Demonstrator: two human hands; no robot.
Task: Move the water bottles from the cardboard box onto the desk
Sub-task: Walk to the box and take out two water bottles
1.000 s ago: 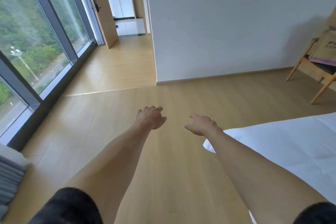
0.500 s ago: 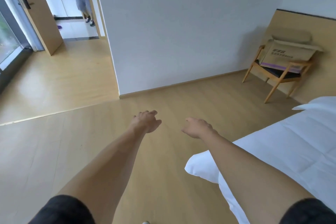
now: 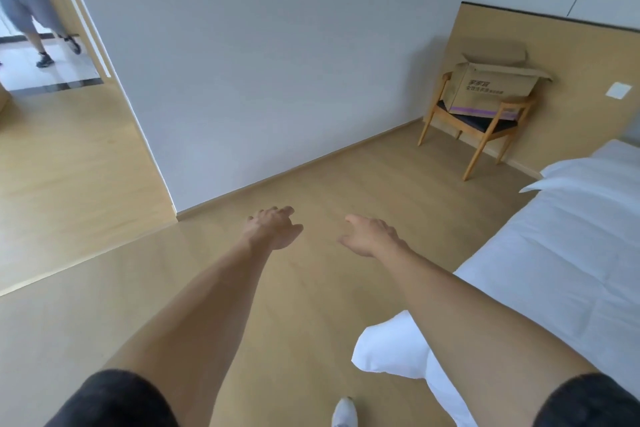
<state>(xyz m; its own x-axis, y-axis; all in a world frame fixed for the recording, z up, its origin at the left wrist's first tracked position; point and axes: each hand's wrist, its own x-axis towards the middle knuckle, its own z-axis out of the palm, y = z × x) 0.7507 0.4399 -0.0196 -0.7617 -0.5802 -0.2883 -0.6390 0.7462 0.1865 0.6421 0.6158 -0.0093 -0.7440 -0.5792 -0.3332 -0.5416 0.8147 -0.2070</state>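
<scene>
Bottles aren't visible; the cardboard box (image 3: 491, 87) sits open on a chair (image 3: 474, 128), well apart from the empty, loosely open left hand (image 3: 272, 229) and right hand (image 3: 372, 236).

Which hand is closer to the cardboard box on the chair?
Right. The right hand is out over the floor on the side toward the cardboard box, still far from it. The left hand is farther away on the other side. Both are empty.
</scene>
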